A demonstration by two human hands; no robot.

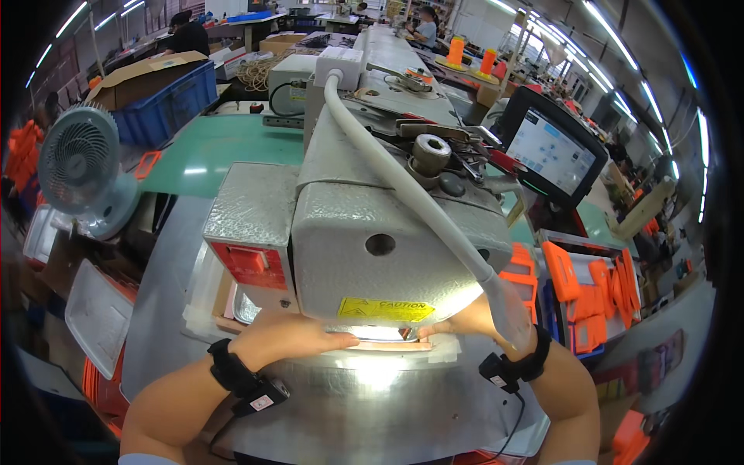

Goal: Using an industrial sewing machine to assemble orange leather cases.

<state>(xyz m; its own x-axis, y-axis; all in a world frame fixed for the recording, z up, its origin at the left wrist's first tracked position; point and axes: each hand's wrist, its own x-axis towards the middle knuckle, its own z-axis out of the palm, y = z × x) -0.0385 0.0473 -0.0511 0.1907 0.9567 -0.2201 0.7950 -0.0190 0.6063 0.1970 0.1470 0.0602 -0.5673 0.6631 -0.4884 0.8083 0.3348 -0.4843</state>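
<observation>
In front of me stands the grey head of an industrial sewing machine, with a red-faced box on its left side. My left hand reaches in under its lower edge from the left. That thumb is stretched out along a thin, brownish strip lit by the machine's lamp; the other fingers are hidden. My right hand comes in from the right, its thumb stretched toward the strip's right end. A pale hose and the machine head partly cover this hand. What lies under the head is mostly hidden.
A shiny metal table spreads below the hands. Orange pieces fill a bin at the right, below a touch screen. A fan, a blue crate and a white tray stand at the left. Tools lie atop the machine.
</observation>
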